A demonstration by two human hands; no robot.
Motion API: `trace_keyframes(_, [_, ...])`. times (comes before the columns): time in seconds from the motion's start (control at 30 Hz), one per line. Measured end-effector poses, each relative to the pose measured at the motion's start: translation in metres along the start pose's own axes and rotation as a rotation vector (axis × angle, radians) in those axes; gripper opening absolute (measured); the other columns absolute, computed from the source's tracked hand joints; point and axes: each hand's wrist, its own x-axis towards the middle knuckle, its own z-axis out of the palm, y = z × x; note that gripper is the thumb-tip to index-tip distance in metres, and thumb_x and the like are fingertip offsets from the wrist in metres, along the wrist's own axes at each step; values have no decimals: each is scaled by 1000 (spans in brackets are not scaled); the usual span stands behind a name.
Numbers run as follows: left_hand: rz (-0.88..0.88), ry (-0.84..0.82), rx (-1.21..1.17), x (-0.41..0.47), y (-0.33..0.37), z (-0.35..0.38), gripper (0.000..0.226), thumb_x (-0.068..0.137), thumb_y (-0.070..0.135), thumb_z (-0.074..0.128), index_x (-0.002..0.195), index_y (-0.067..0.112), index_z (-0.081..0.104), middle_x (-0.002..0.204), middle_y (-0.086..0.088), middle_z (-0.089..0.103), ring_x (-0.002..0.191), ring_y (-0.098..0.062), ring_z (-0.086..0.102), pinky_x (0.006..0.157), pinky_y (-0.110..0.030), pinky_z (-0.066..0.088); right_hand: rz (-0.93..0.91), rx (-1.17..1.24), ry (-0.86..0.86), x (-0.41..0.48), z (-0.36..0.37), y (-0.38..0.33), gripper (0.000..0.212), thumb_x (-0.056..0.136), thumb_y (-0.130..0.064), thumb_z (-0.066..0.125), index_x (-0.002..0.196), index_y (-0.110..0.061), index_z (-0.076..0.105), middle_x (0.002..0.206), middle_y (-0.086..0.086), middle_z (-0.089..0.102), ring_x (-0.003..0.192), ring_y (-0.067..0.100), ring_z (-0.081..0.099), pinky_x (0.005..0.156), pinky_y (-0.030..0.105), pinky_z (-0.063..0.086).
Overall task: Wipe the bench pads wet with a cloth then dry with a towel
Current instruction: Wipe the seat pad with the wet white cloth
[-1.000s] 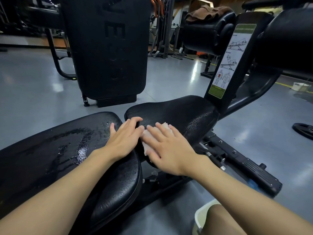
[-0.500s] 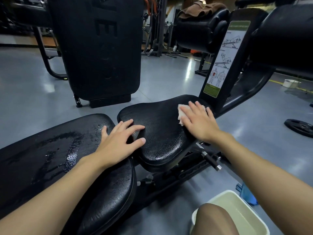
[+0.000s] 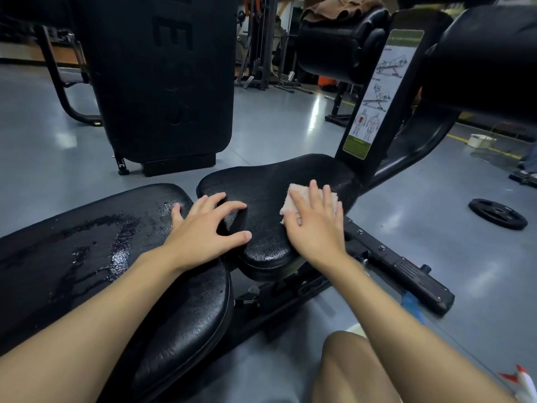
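Pressing flat with fingers straight and slightly spread, the right hand (image 3: 315,225) pins the pale cloth (image 3: 292,199) to the seat pad (image 3: 270,178) near its right edge; bare pad lies open ahead, up to the placarded upright (image 3: 377,91). Left hand (image 3: 203,231), fingers fanned, bridges the gap from the wet-streaked back pad (image 3: 87,242) to the seat pad's near-left edge. Brown towel (image 3: 340,7) lies on the roller pad (image 3: 334,45) behind.
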Motion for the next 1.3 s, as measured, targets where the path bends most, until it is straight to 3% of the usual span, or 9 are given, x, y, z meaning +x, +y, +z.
trace_keyframes(0.17, [4,-10,-17,-2,2,-1,77,65,84,29,137,59,37,163,13,19,153,-14,8,116,-60,-11,-10,157,161,-58,21,-25,64,91,-43,26,153,-34,34,169,1,1,153,22,-12,124,44,-6])
trace_keyframes(0.37, [26,-30,29,0,10,-5,56,84,65,40,138,51,40,165,7,16,153,-14,-4,118,-63,-7,38,366,298,-103,60,-50,58,96,-44,28,152,-30,37,167,1,-12,151,19,-24,122,39,-4])
trace_keyframes(0.47, [127,-52,8,8,21,-9,57,86,62,38,141,48,41,166,9,14,153,-10,-3,122,-52,-3,88,490,332,-89,61,-51,59,93,-43,33,149,-28,43,168,0,-9,151,18,-23,124,41,1])
trace_keyframes(0.57, [115,-117,39,16,28,-5,57,92,67,36,147,53,32,167,3,12,154,-18,1,124,-46,1,132,583,354,-69,52,-42,63,88,-44,38,148,-27,46,168,2,-2,152,19,-16,125,43,4])
trace_keyframes(0.7, [95,-144,118,18,31,-1,80,72,80,14,148,57,22,168,-1,9,154,-26,0,123,-49,1,298,657,223,-18,22,-4,61,95,-36,49,153,-38,32,168,-4,-8,152,14,-17,124,42,2])
trace_keyframes(0.83, [75,-194,196,23,37,0,73,74,83,12,145,66,9,168,-6,3,154,-30,-5,122,-54,-2,369,659,179,9,10,10,62,97,-41,44,155,-44,23,166,-11,-16,150,12,-22,123,50,7])
trace_keyframes(1.0, [41,-218,267,33,51,6,53,92,75,22,140,74,2,167,-12,-2,152,-38,-7,118,-64,-2,351,711,226,-20,26,-12,59,98,-31,46,153,-44,31,166,-7,-19,150,13,-22,124,44,3])
trace_keyframes(1.13, [40,-192,253,37,49,7,51,90,76,17,138,75,2,166,-10,3,152,-35,-6,116,-67,0,212,820,322,-69,50,-42,53,99,-27,49,150,-41,39,163,-6,-26,148,6,-25,116,18,-5])
trace_keyframes(1.3, [62,-149,238,42,45,11,53,84,77,13,136,73,6,148,-4,24,151,-27,6,112,-72,8,239,838,336,-58,49,-37,61,89,-38,42,149,-38,41,165,-5,-21,149,7,-22,119,26,1])
